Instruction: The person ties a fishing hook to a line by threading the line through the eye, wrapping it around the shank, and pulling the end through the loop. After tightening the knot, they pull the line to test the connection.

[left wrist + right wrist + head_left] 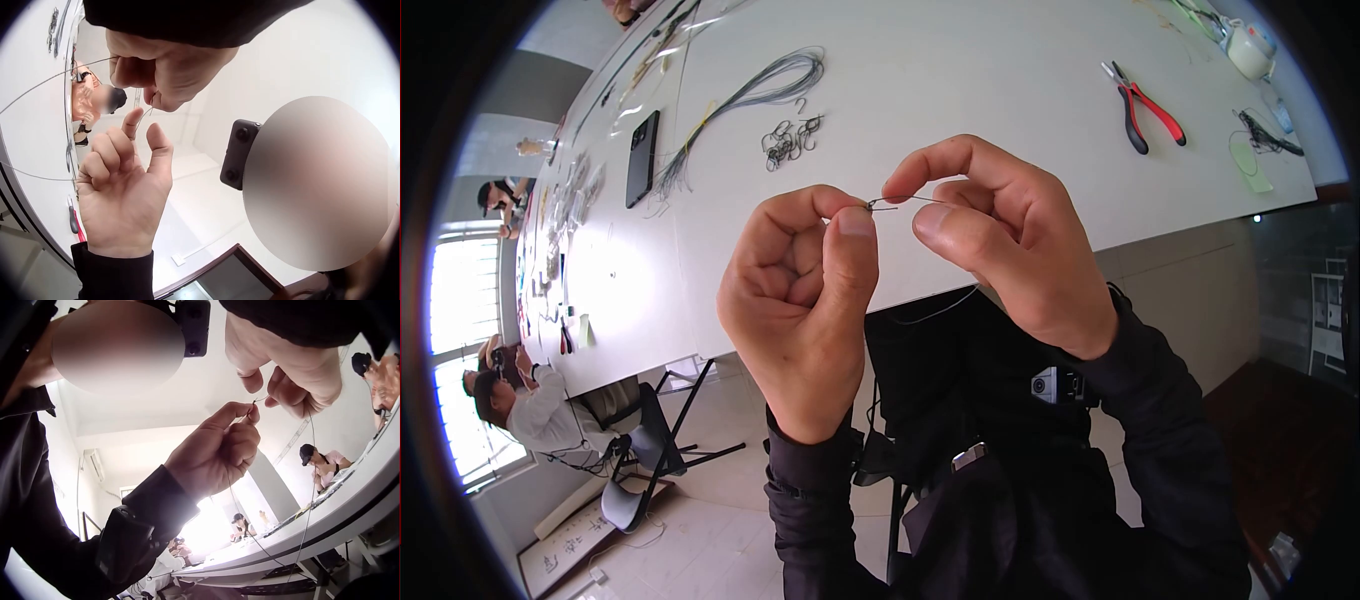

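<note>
My left hand (800,280) pinches a small dark fish hook (885,209) between thumb and index fingertip, its shank sticking out to the right. From the hook a thin fishing line (918,197) runs across to my right hand (1030,240). There the thumb and index finger stand apart, with the index fingertip close above the line. The right hand's other fingers are curled, and the line passes in among them. In the left wrist view, a loose length of line (44,175) trails from the right hand's curled fingers. Most of the hook is hidden by the left fingertips.
On the white table (960,80) lie a pile of fish hooks (785,143), a bundle of grey line (770,85), a black phone (642,158) and red-and-black pliers (1142,108). A white pot-like item (1250,50) stands far right. Other people sit along the table.
</note>
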Demonstrator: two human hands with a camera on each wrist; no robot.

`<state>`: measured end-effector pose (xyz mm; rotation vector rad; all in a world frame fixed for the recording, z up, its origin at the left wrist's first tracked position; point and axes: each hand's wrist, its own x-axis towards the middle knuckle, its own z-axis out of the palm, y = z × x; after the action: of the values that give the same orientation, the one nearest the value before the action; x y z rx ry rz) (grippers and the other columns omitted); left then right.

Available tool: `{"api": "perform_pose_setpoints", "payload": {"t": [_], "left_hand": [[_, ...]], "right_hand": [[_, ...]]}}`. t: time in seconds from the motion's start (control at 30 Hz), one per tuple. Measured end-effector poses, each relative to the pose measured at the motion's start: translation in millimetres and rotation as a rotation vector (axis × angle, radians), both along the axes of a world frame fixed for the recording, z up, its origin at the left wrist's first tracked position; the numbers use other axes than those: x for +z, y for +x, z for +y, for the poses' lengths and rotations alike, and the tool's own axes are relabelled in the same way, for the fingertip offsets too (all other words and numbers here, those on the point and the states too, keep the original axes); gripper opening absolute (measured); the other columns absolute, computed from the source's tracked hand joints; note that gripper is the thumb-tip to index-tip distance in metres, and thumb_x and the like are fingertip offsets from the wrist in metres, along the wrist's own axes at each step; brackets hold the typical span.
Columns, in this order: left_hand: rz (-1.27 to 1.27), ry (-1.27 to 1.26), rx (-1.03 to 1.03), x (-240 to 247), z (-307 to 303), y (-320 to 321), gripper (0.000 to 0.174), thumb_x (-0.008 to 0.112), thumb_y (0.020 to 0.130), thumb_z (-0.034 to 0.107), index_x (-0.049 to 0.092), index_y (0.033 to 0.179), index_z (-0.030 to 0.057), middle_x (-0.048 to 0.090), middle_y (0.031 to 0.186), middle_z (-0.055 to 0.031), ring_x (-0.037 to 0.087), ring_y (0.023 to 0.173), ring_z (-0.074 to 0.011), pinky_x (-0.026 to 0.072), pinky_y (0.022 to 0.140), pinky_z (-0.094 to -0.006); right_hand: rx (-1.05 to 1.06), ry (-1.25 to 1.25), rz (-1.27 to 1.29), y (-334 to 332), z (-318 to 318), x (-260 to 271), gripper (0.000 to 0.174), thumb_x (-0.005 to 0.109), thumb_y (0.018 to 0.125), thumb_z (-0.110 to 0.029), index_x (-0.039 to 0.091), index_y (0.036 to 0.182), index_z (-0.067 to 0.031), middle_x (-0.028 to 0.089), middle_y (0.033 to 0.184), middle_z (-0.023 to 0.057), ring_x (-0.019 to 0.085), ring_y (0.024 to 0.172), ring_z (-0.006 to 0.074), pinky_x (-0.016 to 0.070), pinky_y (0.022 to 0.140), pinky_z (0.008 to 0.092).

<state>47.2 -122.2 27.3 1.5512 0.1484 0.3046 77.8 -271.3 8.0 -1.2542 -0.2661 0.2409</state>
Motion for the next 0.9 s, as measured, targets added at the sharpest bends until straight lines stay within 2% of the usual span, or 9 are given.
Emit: {"api": "perform_pose_setpoints", "payload": {"t": [0.27,0.67,0.9], "left_hand": [[-0.019,0.060,-0.022,-1.8,2.0,0.0,0.008,0.068,0.091,0.001,0.064,0.094,-0.0051,0.037,0.060,0.0122,0.029,0.053,0.0044,0.0234,0.051,-0.0146],[-0.013,0.123,-0.066,-2.5,4.7,0.0,0.008,0.068,0.090,0.002,0.064,0.092,-0.0041,0.037,0.058,0.0115,0.029,0.052,0.0034,0.0245,0.050,-0.0159],[-0.008,0.129,-0.066,-2.4,3.9,0.5,0.008,0.068,0.090,0.002,0.064,0.092,-0.0045,0.036,0.058,0.0115,0.028,0.053,0.0030,0.0242,0.050,-0.0162]], "right_hand": [[0.018,-0.085,-0.010,4.3,1.1,-2.6,0.021,0.067,0.091,-0.016,0.065,0.095,0.0044,0.039,0.057,-0.0106,0.032,0.050,-0.0021,0.0246,0.044,0.0194],[0.030,-0.048,-0.004,6.6,0.4,-3.2,0.017,0.065,0.090,-0.013,0.064,0.093,0.0037,0.046,0.059,-0.0090,0.036,0.052,-0.0024,0.0277,0.046,0.0177],[0.022,-0.062,-0.002,7.1,-0.7,-2.7,0.017,0.065,0.090,-0.013,0.064,0.093,0.0035,0.044,0.058,-0.0095,0.036,0.052,-0.0023,0.0273,0.046,0.0176]]}}
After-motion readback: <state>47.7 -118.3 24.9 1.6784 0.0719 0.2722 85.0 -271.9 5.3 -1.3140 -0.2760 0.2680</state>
